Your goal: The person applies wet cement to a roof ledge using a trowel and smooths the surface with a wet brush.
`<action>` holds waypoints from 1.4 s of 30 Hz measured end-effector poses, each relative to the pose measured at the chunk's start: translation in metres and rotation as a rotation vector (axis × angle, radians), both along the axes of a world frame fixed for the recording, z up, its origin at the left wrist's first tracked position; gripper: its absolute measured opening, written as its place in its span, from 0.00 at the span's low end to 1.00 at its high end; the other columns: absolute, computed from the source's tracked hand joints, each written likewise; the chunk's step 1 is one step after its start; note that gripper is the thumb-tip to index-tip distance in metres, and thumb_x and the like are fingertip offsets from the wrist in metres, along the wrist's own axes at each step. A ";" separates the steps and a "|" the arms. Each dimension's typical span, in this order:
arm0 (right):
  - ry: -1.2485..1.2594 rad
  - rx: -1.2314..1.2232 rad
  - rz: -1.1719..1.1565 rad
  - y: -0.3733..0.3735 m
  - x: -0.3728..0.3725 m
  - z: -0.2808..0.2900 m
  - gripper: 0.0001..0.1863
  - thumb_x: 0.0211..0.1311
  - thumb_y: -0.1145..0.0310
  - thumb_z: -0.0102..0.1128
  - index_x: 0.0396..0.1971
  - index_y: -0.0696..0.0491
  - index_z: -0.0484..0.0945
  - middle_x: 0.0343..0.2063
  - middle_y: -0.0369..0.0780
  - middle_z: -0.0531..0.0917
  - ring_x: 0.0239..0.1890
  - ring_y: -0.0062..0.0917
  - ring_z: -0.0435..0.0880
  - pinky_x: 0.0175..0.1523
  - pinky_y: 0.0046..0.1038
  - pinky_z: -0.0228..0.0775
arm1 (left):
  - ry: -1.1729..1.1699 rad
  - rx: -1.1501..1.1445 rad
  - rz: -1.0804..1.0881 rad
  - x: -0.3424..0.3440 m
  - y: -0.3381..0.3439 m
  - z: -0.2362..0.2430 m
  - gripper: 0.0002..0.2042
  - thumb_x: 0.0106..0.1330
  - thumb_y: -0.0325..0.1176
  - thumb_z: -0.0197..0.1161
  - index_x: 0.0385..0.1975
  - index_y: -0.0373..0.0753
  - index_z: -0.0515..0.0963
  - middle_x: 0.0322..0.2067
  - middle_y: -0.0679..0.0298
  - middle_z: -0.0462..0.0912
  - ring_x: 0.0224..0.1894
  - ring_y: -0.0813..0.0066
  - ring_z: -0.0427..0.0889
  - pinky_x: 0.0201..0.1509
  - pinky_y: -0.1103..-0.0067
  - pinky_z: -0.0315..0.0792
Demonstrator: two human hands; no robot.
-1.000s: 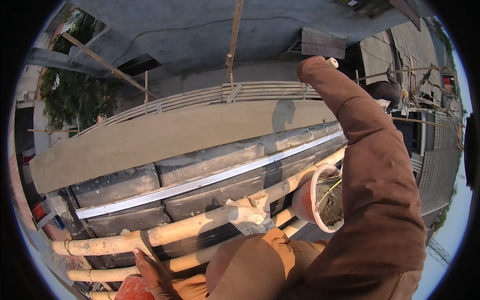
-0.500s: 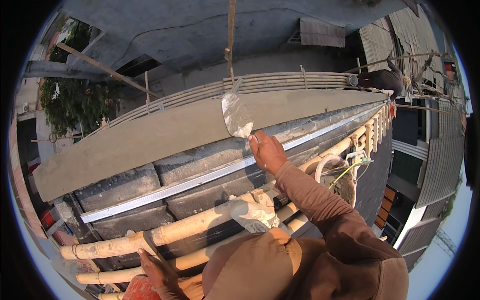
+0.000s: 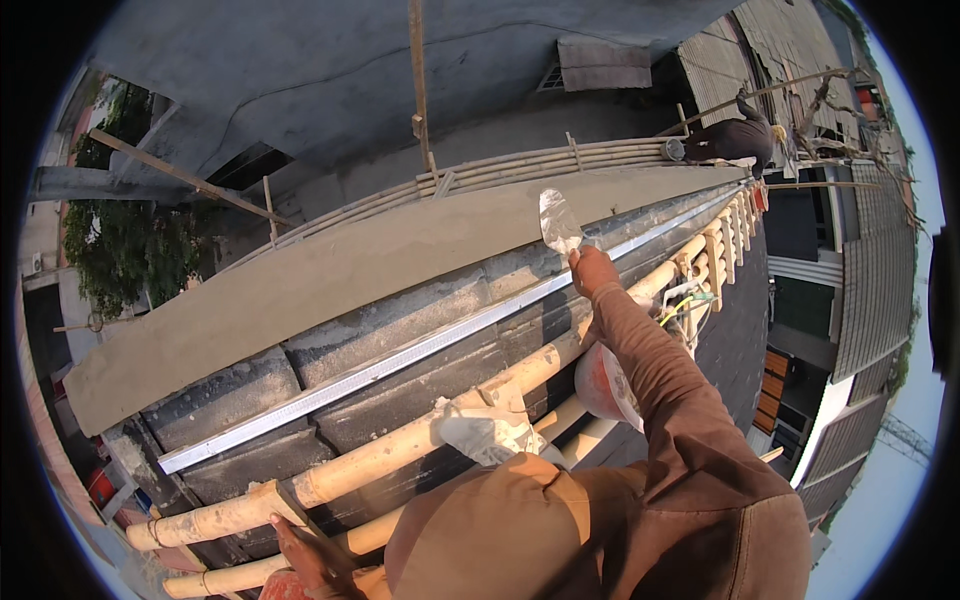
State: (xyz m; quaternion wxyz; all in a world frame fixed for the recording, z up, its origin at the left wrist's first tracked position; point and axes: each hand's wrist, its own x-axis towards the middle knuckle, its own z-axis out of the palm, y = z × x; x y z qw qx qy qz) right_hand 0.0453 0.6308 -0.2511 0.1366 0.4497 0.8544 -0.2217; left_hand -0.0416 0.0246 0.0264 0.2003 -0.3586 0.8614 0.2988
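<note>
My right hand (image 3: 594, 271) is closed around the handle of a trowel (image 3: 558, 218), whose shiny blade is smeared with mortar. The blade hangs over the inner edge of a smooth grey mortar-topped ledge (image 3: 330, 270). Alongside the ledge runs a long silvery metal straightedge (image 3: 370, 376). At the lower left, my left hand (image 3: 305, 552) holds a short wooden slat (image 3: 283, 503) at the bamboo rail; some of its fingers are hidden. Below my right forearm hangs a red and whitish bucket (image 3: 607, 385), partly covered by the sleeve.
Thick bamboo poles (image 3: 380, 464) cross in front of me. A grey-white, mortar-smeared piece (image 3: 490, 436) sits by them. Further bamboo (image 3: 500, 175) lines the ledge's far side. At the far right end, another person (image 3: 725, 142) bends beside a bucket (image 3: 672, 150). Dark roofing (image 3: 722, 350) slopes at right.
My right hand has carried the trowel to the right along the ledge. The view has shifted a little, and the bucket below my forearm shows differently. My left hand stays at the slat.
</note>
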 end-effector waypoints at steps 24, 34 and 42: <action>0.352 -0.436 0.272 -0.185 -0.106 0.102 0.19 0.77 0.61 0.47 0.32 0.61 0.77 0.29 0.59 0.81 0.37 0.61 0.79 0.43 0.53 0.69 | 0.159 -0.055 -0.193 0.009 -0.034 -0.015 0.32 0.81 0.58 0.44 0.42 0.27 0.76 0.35 0.56 0.77 0.41 0.66 0.72 0.52 0.71 0.69; 0.458 -0.492 0.819 -0.325 -0.234 0.217 0.18 0.74 0.60 0.51 0.33 0.61 0.79 0.29 0.55 0.86 0.35 0.53 0.87 0.46 0.48 0.78 | 0.206 -0.052 -0.152 0.022 -0.036 -0.027 0.32 0.80 0.58 0.45 0.38 0.26 0.74 0.34 0.54 0.76 0.39 0.63 0.71 0.51 0.67 0.68; 0.077 0.064 0.657 -0.149 -0.088 0.144 0.16 0.75 0.56 0.52 0.36 0.55 0.73 0.27 0.55 0.85 0.34 0.56 0.85 0.42 0.55 0.76 | 0.084 -0.070 -0.052 0.017 -0.035 -0.003 0.50 0.72 0.67 0.53 0.64 0.11 0.62 0.61 0.27 0.72 0.69 0.43 0.72 0.72 0.68 0.63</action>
